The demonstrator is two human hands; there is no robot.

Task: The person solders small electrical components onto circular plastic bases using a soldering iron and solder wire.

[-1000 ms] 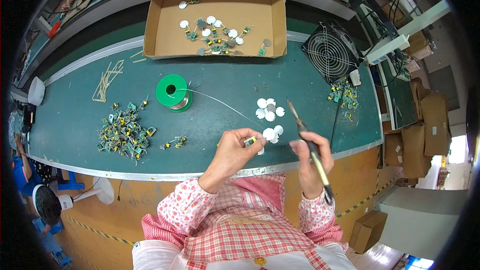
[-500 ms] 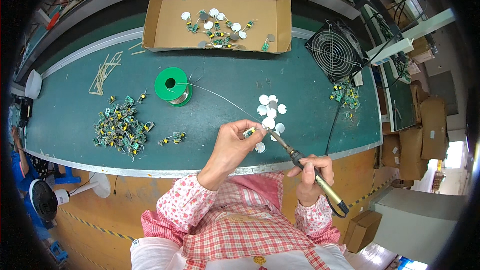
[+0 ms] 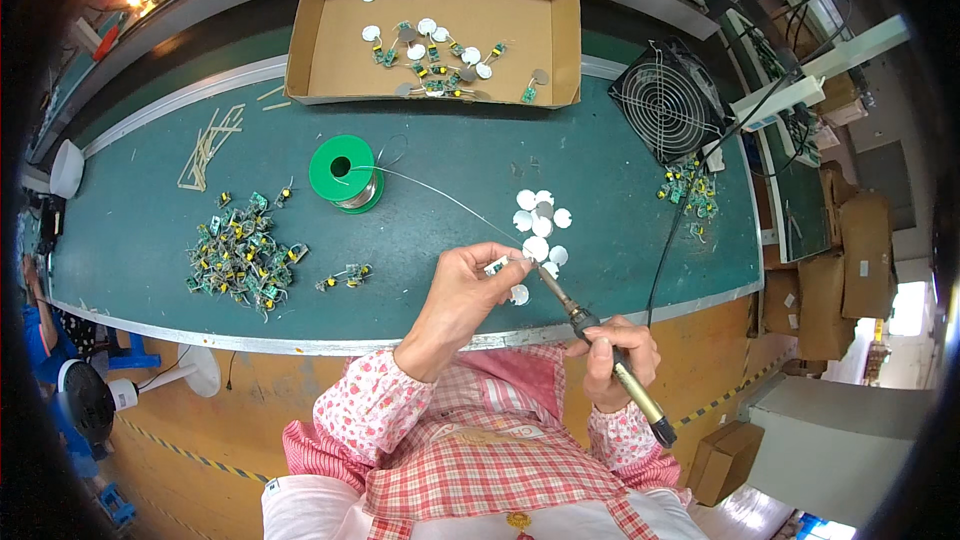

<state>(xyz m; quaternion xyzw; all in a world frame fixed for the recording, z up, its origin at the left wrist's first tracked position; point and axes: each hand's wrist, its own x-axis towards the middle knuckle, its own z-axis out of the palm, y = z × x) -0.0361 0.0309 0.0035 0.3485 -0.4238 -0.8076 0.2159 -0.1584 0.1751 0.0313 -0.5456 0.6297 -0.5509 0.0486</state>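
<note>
Soldering iron (image 3: 598, 345) gripped in right hand (image 3: 612, 360), fist closed round handle, just past bench (image 3: 120, 230) front edge. Long axis diagonal: tip up-left, butt down-right twd body. Tip meets small green part (image 3: 497, 265) pinched closed in left hand (image 3: 462, 290) fingertips, above front edge. Solder wire (image 3: 440, 195) runs from green spool (image 3: 343, 172) to same spot. White discs (image 3: 540, 220) just beyond. Green parts pile (image 3: 240, 255) far left.

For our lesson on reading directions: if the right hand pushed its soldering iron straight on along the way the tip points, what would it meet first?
Probably the small part pinched in the left hand, right at the soldering iron tip; depth is unclear.
</note>
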